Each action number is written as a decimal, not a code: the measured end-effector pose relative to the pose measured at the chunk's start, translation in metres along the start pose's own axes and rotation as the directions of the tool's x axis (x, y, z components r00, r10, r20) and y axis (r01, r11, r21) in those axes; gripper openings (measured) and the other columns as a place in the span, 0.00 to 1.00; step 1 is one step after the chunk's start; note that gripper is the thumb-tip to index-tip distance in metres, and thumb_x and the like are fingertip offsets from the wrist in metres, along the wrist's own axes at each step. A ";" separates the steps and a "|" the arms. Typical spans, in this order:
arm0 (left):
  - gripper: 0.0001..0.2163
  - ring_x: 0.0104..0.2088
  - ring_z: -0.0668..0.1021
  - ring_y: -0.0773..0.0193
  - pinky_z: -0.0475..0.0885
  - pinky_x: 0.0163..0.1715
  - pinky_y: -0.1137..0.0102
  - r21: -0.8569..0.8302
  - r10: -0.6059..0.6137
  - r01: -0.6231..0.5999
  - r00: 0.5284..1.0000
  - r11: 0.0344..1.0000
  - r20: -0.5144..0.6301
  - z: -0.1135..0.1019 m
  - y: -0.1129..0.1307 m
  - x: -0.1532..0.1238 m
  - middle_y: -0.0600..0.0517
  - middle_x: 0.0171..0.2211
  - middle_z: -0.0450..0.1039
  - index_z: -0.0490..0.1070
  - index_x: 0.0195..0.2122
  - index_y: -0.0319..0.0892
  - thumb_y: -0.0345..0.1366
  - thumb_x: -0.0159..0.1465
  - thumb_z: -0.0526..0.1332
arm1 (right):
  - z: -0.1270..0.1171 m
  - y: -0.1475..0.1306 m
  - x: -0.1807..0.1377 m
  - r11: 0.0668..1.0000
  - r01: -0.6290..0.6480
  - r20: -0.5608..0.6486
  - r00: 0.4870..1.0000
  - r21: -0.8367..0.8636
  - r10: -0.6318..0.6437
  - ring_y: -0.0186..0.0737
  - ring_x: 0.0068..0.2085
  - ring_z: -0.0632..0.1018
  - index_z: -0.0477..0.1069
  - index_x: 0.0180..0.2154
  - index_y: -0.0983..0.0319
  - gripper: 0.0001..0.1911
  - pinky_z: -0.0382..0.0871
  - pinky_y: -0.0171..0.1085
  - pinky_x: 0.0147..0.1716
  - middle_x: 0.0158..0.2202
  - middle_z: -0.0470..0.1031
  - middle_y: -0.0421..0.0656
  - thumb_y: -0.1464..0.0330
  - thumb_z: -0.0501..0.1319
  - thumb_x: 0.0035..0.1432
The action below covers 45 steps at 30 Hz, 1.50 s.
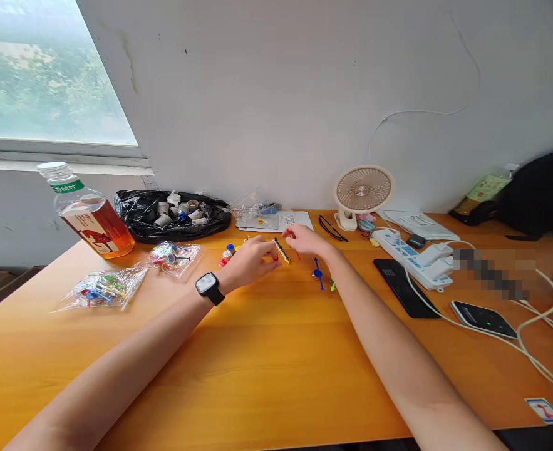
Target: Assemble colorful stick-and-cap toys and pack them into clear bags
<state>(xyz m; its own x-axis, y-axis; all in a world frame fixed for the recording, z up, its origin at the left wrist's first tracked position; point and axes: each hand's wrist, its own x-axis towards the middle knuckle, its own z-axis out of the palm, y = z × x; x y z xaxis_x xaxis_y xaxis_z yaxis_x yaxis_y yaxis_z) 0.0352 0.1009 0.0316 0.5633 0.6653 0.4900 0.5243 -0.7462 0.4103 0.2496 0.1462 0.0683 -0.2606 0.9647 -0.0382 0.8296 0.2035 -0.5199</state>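
My left hand (pixel 253 262), with a black watch on its wrist, is low over the wooden table, fingers bent together around a small red bit that I cannot make out. Across from it, my right hand (pixel 303 240) has its fingertips pinched on a small red piece (pixel 285 233). A thin black, white and yellow stick-like part (pixel 282 250) lies between the hands. Small red, white and blue plastic parts (pixel 227 254) sit beside my left hand. Near my right forearm are a blue arrow-ended plastic piece (pixel 319 274) and a partly hidden green one (pixel 332 285).
Two clear bags (pixel 104 288) of colourful parts and a tea bottle (pixel 93 219) stand left. Behind are a black plastic bag (pixel 130 216), papers (pixel 297 220) and a fan (pixel 363 190). A power strip (pixel 412 257), cables and a phone-like device (pixel 483 318) lie right.
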 end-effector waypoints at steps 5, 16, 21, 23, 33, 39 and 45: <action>0.07 0.45 0.79 0.52 0.71 0.47 0.59 0.183 0.019 -0.038 0.994 0.982 0.104 0.013 -0.011 -0.006 0.47 0.37 0.78 0.80 0.41 0.47 0.42 0.70 0.66 | 0.013 0.011 0.004 0.997 -0.051 0.114 0.992 -0.061 0.058 0.40 0.32 0.79 0.75 0.51 0.65 0.12 0.65 0.33 0.31 0.32 0.82 0.45 0.68 0.61 0.69; 0.08 0.47 0.75 0.51 0.68 0.49 0.59 0.264 0.007 -0.017 0.999 0.964 0.040 -0.011 -0.016 0.000 0.47 0.42 0.82 0.80 0.44 0.45 0.41 0.72 0.63 | -0.051 0.032 -0.015 0.962 -0.040 0.407 0.901 -0.269 0.151 0.41 0.37 0.81 0.82 0.39 0.59 0.11 0.68 0.33 0.35 0.37 0.84 0.42 0.73 0.72 0.51; 0.17 0.51 0.78 0.50 0.70 0.52 0.60 0.196 0.044 -0.082 0.980 0.977 0.192 -0.034 -0.034 0.002 0.45 0.51 0.81 0.78 0.54 0.45 0.41 0.66 0.70 | -0.056 0.030 -0.024 0.970 0.005 0.631 0.760 -0.245 0.156 0.41 0.35 0.80 0.82 0.41 0.59 0.21 0.66 0.34 0.31 0.36 0.83 0.40 0.76 0.72 0.40; 0.19 0.52 0.78 0.49 0.71 0.53 0.60 0.202 0.021 -0.069 0.973 0.977 0.230 -0.040 -0.043 0.002 0.45 0.54 0.80 0.77 0.57 0.45 0.40 0.65 0.70 | -0.052 0.027 -0.023 0.968 -0.006 0.635 0.754 -0.249 0.168 0.41 0.34 0.80 0.82 0.36 0.60 0.18 0.65 0.35 0.31 0.34 0.83 0.40 0.75 0.73 0.38; 0.15 0.50 0.80 0.49 0.73 0.52 0.59 0.243 -0.005 -0.026 0.992 0.970 0.128 -0.046 -0.053 0.005 0.44 0.50 0.83 0.79 0.53 0.43 0.44 0.71 0.64 | -0.051 0.024 -0.019 0.992 0.102 0.526 0.849 -0.080 -0.045 0.45 0.39 0.81 0.84 0.34 0.61 0.13 0.69 0.36 0.36 0.36 0.85 0.45 0.62 0.75 0.45; 0.14 0.43 0.83 0.58 0.76 0.42 0.67 -0.017 -0.043 0.043 0.999 0.999 -0.018 -0.068 -0.037 0.012 0.47 0.45 0.84 0.80 0.49 0.43 0.44 0.74 0.58 | -0.043 -0.007 -0.025 0.878 0.150 0.296 0.904 0.455 -0.308 0.39 0.31 0.80 0.79 0.38 0.63 0.13 0.74 0.37 0.35 0.30 0.82 0.43 0.63 0.71 0.52; 0.13 0.42 0.83 0.61 0.79 0.44 0.69 -0.321 -0.001 -0.026 0.996 0.947 -0.085 -0.063 0.004 0.016 0.48 0.45 0.82 0.76 0.48 0.42 0.44 0.68 0.68 | -0.020 -0.040 -0.023 0.653 0.226 0.030 0.934 0.722 -0.357 0.36 0.26 0.79 0.72 0.35 0.61 0.09 0.76 0.34 0.28 0.26 0.79 0.39 0.68 0.69 0.51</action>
<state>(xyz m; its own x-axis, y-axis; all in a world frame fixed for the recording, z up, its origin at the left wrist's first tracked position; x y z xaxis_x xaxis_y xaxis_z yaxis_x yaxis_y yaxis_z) 0.0061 0.1071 0.0892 0.5062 0.6617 0.5531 0.2766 -0.7320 0.6226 0.2321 0.1188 0.1069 -0.5541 0.8231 0.1242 0.1264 0.2306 -0.9648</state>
